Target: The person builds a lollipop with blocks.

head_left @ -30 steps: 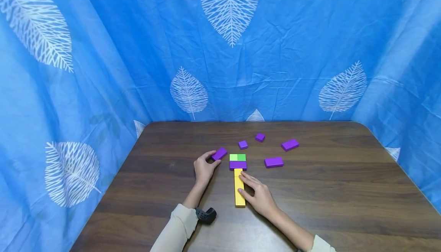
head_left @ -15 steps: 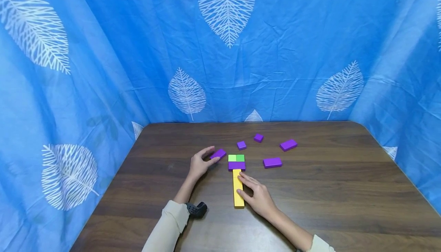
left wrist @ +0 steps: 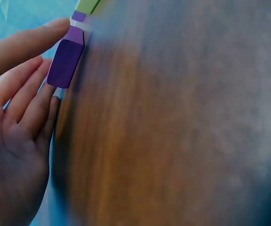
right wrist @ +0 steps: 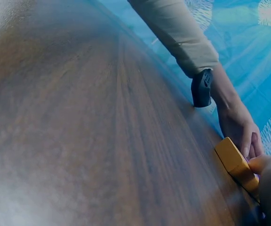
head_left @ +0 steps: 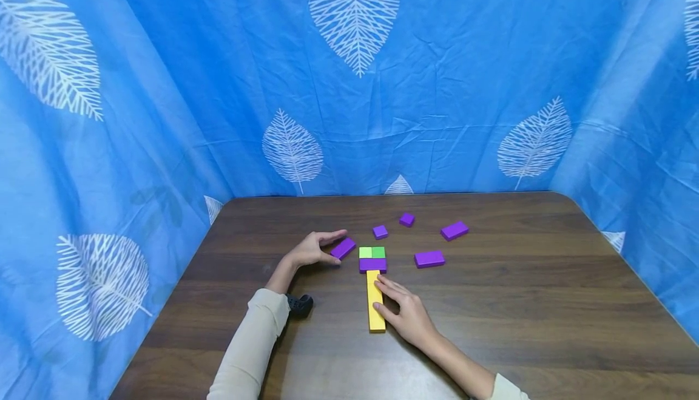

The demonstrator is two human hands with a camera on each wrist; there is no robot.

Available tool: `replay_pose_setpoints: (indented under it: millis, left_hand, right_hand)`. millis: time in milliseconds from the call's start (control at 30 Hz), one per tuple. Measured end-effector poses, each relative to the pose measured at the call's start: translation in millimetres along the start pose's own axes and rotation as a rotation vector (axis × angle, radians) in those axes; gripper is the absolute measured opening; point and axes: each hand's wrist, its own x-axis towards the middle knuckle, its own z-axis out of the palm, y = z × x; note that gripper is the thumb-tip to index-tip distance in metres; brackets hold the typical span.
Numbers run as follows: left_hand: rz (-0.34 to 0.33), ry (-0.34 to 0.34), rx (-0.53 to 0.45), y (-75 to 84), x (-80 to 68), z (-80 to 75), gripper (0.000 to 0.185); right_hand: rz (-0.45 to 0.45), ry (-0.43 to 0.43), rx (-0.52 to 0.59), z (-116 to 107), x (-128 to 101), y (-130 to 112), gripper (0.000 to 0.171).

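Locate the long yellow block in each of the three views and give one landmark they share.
Head: long yellow block lies at lower centre, under the right hand.
Left wrist: not in it.
Right wrist: its end shows at the lower right edge.
Shared landmark: the brown wooden table, in all three.

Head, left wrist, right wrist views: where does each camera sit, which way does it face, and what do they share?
Head: above, facing forward and down at the table; both forearms, left hand and right hand show.
Left wrist: low behind the left hand's fingers, facing the purple block.
Right wrist: low over the table, facing the left sleeve; a right fingertip touches the yellow bar.
Shared: head and right wrist both show the yellow bar.
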Motion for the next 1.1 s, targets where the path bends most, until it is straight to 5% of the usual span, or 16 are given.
replay_pose_setpoints:
  millis: [300,467,833,1100]
  left_hand:
    - [-0.069,0.003,0.148,0.4,1.3,1.7,0.068]
    - [-0.006,0.010,0.126,5.9,-2.8,1.0,0.064]
    - [0.125,0.264,0.308,-4.8,-3.5,20.3,0.065]
    - [0.071,0.232,0.268,-3.8,-9.2,21.8,0.070]
  right_hand:
    - [-0.009,0.007,-0.002,-2.0,0.7,0.8,0.044]
    - [-0.015,0.008,-0.003,-1.4,1.2,0.0,0.044]
    - [-0.002,0.002,-0.005,-1.3,1.8,-0.6,0.044]
    - [0.020,-0.013,-0.007,0.4,0.3,-0.7,0.046]
